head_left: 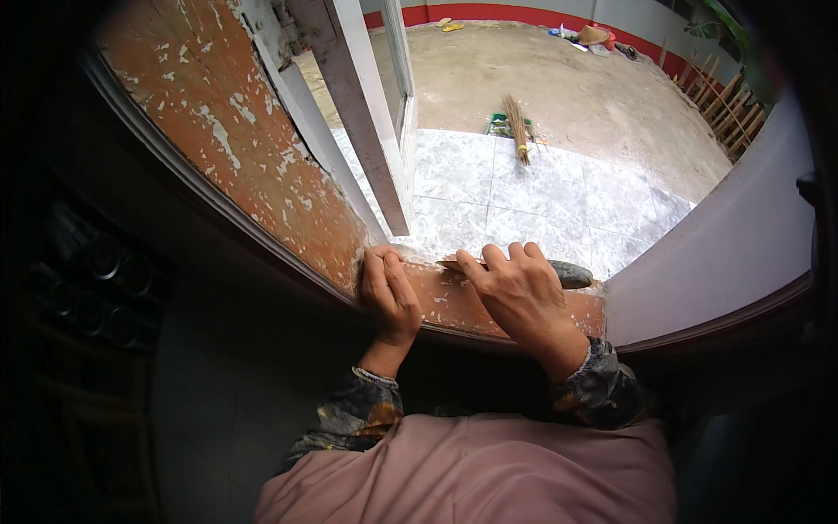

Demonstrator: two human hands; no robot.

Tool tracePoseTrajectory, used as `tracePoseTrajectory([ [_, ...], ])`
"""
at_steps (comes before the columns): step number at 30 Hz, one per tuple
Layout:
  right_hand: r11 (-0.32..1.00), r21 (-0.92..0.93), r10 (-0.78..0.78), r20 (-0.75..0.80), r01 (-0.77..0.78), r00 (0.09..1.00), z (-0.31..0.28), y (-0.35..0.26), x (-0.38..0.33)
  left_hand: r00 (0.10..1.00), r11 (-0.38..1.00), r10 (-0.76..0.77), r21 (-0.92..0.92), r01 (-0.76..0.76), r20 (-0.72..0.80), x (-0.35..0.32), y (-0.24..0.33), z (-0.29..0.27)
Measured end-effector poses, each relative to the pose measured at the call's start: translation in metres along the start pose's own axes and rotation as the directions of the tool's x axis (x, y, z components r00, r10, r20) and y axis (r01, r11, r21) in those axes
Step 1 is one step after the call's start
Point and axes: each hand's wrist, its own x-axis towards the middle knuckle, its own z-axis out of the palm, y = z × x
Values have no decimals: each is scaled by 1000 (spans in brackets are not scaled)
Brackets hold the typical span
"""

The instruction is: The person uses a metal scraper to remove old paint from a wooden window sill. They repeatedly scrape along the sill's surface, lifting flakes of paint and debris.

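My right hand is closed around a knife over the window sill. The knife's dark, rounded handle sticks out to the right of the fist, and its narrow blade points left, low along the sill's far edge. At the sill's left corner, my left hand rests with its fingers curled in; whatever they hold, if anything, is hidden. Orange-brown patches and flaked white paint cover the sill. The same worn surface runs up the left side of the frame.
A white hinged window sash stands swung outward on the left. Beyond the sill lie pale marbled tiles, with a stick broom against a green dustpan. A white frame side rises at the right.
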Motion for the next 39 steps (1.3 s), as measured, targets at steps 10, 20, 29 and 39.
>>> tracePoseTrajectory([
  [10, 984, 148, 80, 104, -95, 991, 6, 23, -24, 999, 999, -31, -19, 32, 23, -1, -10, 5],
  [20, 948, 207, 243, 23, -243, 970, 43, 11, 12, 1000, 1000, -3, 29, 3, 23, -1, -14, 6],
  [29, 899, 106, 437, -135, -426, 889, 37, 22, -53, 999, 998, -14, -59, 17, 46, -4, -13, 4],
  [39, 898, 24, 440, -110, -440, 891, 46, 21, -46, 994, 988, -57, -139, 70, 92, -5, -2, -3],
])
